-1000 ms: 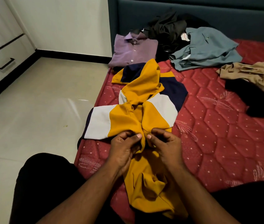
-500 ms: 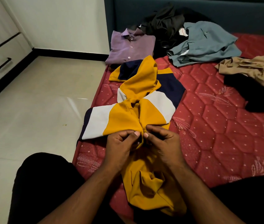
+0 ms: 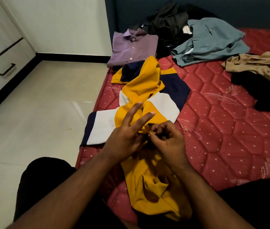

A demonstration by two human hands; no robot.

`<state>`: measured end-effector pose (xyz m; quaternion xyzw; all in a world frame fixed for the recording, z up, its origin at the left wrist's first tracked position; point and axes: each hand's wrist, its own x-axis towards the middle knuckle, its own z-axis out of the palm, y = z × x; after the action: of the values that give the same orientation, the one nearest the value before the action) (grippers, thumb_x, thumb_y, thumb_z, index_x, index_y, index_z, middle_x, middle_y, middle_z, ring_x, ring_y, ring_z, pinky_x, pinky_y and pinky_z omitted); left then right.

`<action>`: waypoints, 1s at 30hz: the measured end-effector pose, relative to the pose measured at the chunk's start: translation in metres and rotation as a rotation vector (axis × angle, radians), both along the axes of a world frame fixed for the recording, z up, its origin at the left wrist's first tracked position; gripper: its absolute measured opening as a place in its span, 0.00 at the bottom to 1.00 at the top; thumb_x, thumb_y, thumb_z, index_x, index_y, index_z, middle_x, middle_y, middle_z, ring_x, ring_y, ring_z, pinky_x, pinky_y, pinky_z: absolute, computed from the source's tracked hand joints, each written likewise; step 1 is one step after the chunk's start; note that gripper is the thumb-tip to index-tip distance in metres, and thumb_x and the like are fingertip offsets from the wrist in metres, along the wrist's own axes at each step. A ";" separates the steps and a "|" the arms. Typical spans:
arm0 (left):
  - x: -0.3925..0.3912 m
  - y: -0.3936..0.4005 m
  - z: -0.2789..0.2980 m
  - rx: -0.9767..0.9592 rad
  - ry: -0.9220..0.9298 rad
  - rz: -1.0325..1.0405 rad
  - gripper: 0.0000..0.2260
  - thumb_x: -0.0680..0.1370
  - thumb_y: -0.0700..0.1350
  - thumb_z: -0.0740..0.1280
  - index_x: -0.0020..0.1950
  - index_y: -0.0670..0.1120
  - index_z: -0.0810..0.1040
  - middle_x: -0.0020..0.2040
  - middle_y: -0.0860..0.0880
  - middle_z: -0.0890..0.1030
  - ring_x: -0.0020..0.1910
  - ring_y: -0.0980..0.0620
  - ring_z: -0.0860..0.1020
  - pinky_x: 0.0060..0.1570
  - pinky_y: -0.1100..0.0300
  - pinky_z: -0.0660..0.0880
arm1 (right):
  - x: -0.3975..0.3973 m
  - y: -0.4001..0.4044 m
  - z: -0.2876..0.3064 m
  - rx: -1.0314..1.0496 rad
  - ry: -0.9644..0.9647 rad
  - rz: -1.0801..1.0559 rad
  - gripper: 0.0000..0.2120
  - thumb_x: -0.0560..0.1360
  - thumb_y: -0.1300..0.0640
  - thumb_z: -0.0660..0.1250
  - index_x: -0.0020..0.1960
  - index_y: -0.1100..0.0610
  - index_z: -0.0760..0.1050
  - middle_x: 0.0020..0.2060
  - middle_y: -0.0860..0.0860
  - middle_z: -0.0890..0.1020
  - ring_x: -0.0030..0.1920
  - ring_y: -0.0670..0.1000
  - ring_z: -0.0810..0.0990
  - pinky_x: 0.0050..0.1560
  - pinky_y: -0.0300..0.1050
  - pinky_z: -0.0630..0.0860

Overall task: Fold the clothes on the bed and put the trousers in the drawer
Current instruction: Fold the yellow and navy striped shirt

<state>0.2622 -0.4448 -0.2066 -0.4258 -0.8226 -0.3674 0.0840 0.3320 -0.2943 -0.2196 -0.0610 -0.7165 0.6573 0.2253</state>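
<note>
Yellow colour-block shirt (image 3: 147,90) rumpled on quilted red mattress (image 3: 222,129), both hands' fingers (image 3: 157,129) pinching its bunched fabric.

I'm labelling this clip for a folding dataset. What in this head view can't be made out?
- Whether any trousers show: the black pile by the headboard is too crumpled to tell.
- The black cloth: partly under the tan garment, which the right edge cuts off.
- The yellow shirt: its middle is hidden by the left hand and right hand.
- The drawer: cut off at the left edge.
</note>
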 end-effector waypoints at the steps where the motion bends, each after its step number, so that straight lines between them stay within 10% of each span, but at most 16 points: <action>1: -0.004 0.002 0.002 -0.012 -0.015 -0.070 0.26 0.76 0.45 0.68 0.74 0.54 0.66 0.77 0.50 0.61 0.49 0.64 0.77 0.36 0.68 0.77 | 0.000 0.001 0.000 0.039 0.004 0.012 0.12 0.69 0.58 0.71 0.36 0.47 0.70 0.37 0.54 0.79 0.40 0.56 0.80 0.40 0.53 0.78; 5: -0.026 0.006 0.012 -0.085 0.108 -0.194 0.14 0.76 0.44 0.63 0.59 0.43 0.79 0.58 0.43 0.82 0.54 0.48 0.82 0.43 0.49 0.82 | 0.007 0.013 0.000 0.049 0.023 -0.010 0.12 0.68 0.61 0.74 0.39 0.48 0.73 0.38 0.52 0.78 0.40 0.51 0.79 0.42 0.42 0.77; 11: -0.047 0.001 0.033 0.054 0.056 0.046 0.10 0.75 0.39 0.65 0.54 0.39 0.81 0.57 0.40 0.81 0.57 0.43 0.80 0.57 0.52 0.79 | 0.045 0.035 -0.020 0.341 -0.392 -0.069 0.12 0.67 0.47 0.76 0.36 0.50 0.75 0.36 0.48 0.77 0.37 0.46 0.76 0.36 0.38 0.72; 16: -0.054 0.010 0.050 0.204 0.025 0.229 0.07 0.74 0.38 0.68 0.51 0.39 0.82 0.49 0.44 0.84 0.46 0.48 0.82 0.48 0.57 0.81 | 0.071 -0.006 -0.031 0.805 -0.786 0.061 0.28 0.68 0.40 0.71 0.65 0.41 0.66 0.59 0.49 0.70 0.58 0.54 0.74 0.56 0.49 0.75; 23: -0.075 -0.007 0.081 0.620 -0.059 0.590 0.07 0.71 0.38 0.68 0.47 0.45 0.82 0.43 0.60 0.81 0.41 0.63 0.79 0.45 0.55 0.80 | 0.026 0.079 0.026 1.113 -0.442 -0.298 0.30 0.69 0.59 0.70 0.68 0.44 0.67 0.47 0.55 0.74 0.47 0.61 0.78 0.45 0.54 0.75; 27: -0.036 -0.030 0.030 0.425 -0.055 0.646 0.13 0.74 0.43 0.66 0.57 0.46 0.81 0.47 0.50 0.84 0.44 0.49 0.81 0.45 0.55 0.76 | 0.009 0.127 0.042 1.380 -0.447 -0.355 0.37 0.64 0.57 0.74 0.69 0.41 0.67 0.60 0.52 0.72 0.57 0.59 0.73 0.51 0.56 0.71; 30: -0.007 -0.041 -0.025 0.192 -0.185 0.682 0.18 0.76 0.41 0.65 0.65 0.47 0.79 0.58 0.44 0.83 0.53 0.42 0.82 0.53 0.53 0.75 | 0.020 0.132 -0.004 1.132 -0.501 -0.396 0.31 0.66 0.56 0.74 0.67 0.46 0.71 0.66 0.54 0.70 0.64 0.60 0.70 0.58 0.60 0.69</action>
<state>0.2551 -0.4858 -0.2314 -0.0822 -0.8831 -0.4308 0.1667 0.3520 -0.1625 -0.2237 -0.2152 -0.9582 0.0898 0.1658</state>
